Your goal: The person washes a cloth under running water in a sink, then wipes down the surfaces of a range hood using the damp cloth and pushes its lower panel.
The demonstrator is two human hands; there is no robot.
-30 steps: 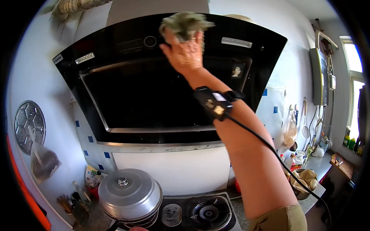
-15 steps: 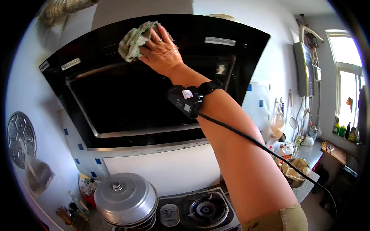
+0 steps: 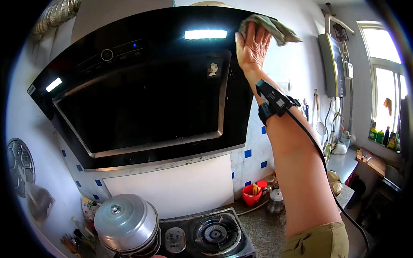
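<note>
My right hand [image 3: 254, 49] presses a crumpled grey-green cloth [image 3: 275, 29] on the upper right corner of the black range hood [image 3: 142, 103]. Its fingers lie over the cloth, and part of the cloth hangs past the hood's edge. A black device with a cable is strapped to the wrist. Two lamps [image 3: 205, 34] on the hood are lit, and a round dial [image 3: 107, 54] with a small blue light beside it shows on the panel. My left hand is out of view.
Below the hood stand a large lidded metal pot [image 3: 126, 221] and a gas burner [image 3: 215, 233]. A red cup [image 3: 251, 195] and a metal kettle [image 3: 275, 201] are on the counter. A water heater [image 3: 332, 64] hangs on the right wall.
My right hand has moved right with the cloth, from the hood's upper middle to its right corner. The hood's lamps and panel lights have come on. The view has shifted.
</note>
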